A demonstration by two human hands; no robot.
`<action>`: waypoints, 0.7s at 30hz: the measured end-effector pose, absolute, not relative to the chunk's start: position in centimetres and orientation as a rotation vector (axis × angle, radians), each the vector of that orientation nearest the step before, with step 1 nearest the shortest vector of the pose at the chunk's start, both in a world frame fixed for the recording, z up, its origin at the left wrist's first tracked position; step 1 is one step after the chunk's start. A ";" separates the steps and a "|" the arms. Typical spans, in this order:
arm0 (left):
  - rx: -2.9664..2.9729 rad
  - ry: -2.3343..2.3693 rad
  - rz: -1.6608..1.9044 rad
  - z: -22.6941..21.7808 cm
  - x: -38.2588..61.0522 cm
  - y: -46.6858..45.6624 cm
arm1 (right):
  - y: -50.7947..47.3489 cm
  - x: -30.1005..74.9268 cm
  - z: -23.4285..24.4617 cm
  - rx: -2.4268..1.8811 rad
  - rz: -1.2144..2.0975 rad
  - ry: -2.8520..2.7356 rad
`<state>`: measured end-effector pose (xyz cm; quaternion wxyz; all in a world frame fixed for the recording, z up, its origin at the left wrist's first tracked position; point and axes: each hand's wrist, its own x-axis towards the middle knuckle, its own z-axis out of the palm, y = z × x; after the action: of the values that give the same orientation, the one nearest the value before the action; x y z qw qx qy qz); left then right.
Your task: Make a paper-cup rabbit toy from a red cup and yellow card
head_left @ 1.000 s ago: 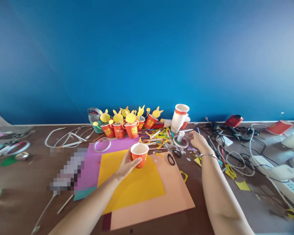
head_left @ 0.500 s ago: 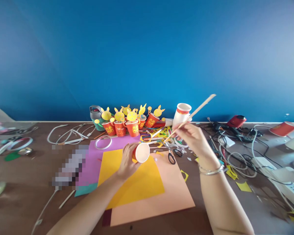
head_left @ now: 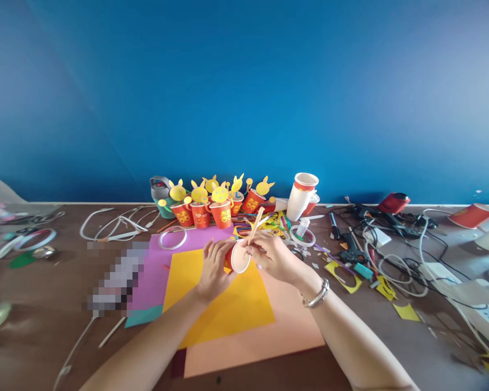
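My left hand point(head_left: 217, 267) is wrapped round a red paper cup point(head_left: 229, 257), tipped on its side. The cup's pale round end point(head_left: 239, 258) faces me. In my right hand point(head_left: 271, 254) a wooden chopstick point(head_left: 255, 225) is pinched, slanting up and away, its lower tip at the cup's pale end. Whether the tip touches or pierces that surface is hard to tell behind the fingers. Beneath both hands lie a yellow-orange paper sheet point(head_left: 220, 309) and a peach sheet point(head_left: 261, 345), with a purple sheet point(head_left: 157, 266) at the left.
Red cups with yellow rabbit-eared paper figures point(head_left: 220, 212) stand by the blue wall. A white cup stack point(head_left: 300, 198) is right of them, with a tape roll point(head_left: 302, 235) in front. Glue guns point(head_left: 350, 251), cables, a power strip point(head_left: 483, 312) and yellow scraps point(head_left: 406, 311) lie right.
My right hand has come left and down, bringing the chopstick from above the scissors to the cup's pale end. My left hand still grips the cup in nearly the same place.
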<state>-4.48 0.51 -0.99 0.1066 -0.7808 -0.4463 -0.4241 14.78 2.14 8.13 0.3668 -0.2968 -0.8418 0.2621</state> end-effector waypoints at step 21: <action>-2.300 -1.386 -1.502 -1.9 -4.3 0.6 | 2.7 13.2 6.0 -0.906 0.329 -2.422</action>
<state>-4.33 0.65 -1.88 0.0323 -0.7472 -0.4502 -0.4878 13.24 2.74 6.01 0.2641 -0.3352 -0.8961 0.1218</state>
